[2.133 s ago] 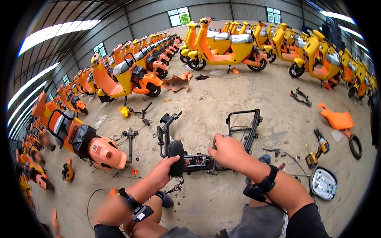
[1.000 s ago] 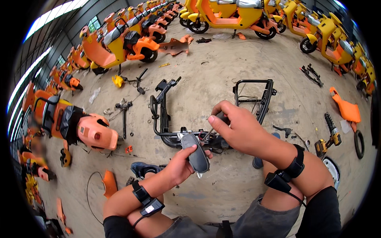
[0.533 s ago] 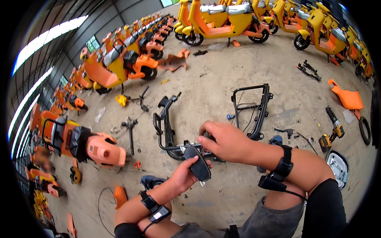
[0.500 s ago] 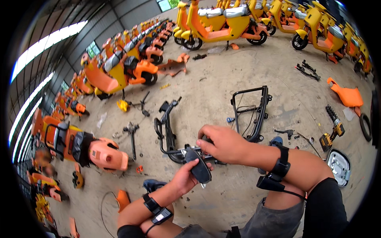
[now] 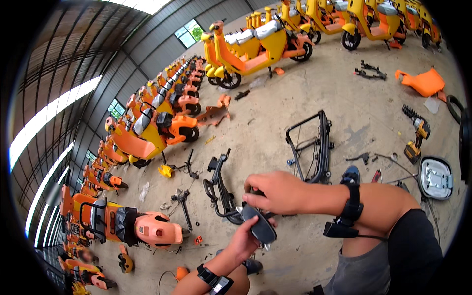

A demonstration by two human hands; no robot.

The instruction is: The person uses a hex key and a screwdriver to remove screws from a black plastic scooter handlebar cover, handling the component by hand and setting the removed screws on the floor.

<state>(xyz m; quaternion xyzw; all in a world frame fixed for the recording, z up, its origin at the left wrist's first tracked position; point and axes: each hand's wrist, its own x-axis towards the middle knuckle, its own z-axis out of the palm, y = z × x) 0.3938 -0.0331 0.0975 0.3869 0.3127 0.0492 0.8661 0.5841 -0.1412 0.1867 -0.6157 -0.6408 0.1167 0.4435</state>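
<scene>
My left hand [image 5: 243, 241] grips a dark, oval, flat-faced part [image 5: 261, 227] with shiny silvery bits at its edges; its exact kind does not show. Just above that part, my right hand [image 5: 278, 191] is closed with bent fingers and thumb pinched together. Something small and dark shows at those fingertips, too hidden to name. Beyond my hands, a black metal scooter frame lies on the floor, its left section [image 5: 225, 199] partly covered by my hands and its right section [image 5: 324, 147] bare, with thin cables inside.
An orange scooter [image 5: 157, 228] lies at the left. To the right are a yellow-black cordless drill [image 5: 417, 140], a white-lined tray-like shell [image 5: 436, 178] and an orange panel [image 5: 424, 82]. Metal fork-like parts [image 5: 183, 206] lie left of the frame. Rows of yellow-orange scooters [image 5: 255, 51] stand behind.
My view has tilted and shifted, so more roof shows at the left. Both hands stay close together around the oval part, which has turned slightly.
</scene>
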